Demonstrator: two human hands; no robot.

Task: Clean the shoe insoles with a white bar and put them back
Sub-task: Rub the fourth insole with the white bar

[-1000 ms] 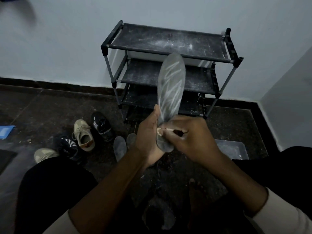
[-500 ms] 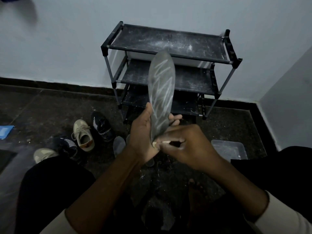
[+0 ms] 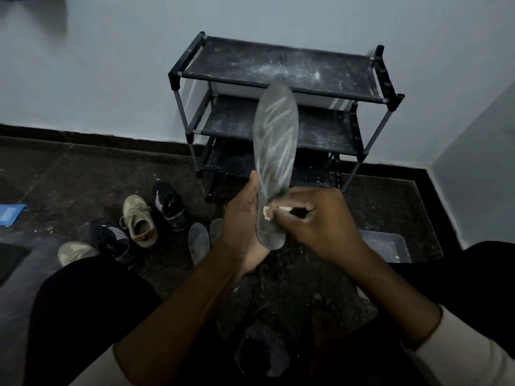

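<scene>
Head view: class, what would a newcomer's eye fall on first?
The grey insole, streaked with white zigzags, stands upright at centre, gripped low down by the left hand. The right hand presses a white bar against it; behind stands a dusty black shoe rack.

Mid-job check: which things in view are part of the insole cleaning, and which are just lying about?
In the job: held insole in the left hand; white bar in the right hand; two loose insoles on the floor; four shoes.
Lying about: shoe rack; clear tub; blue item at the left edge.
</scene>
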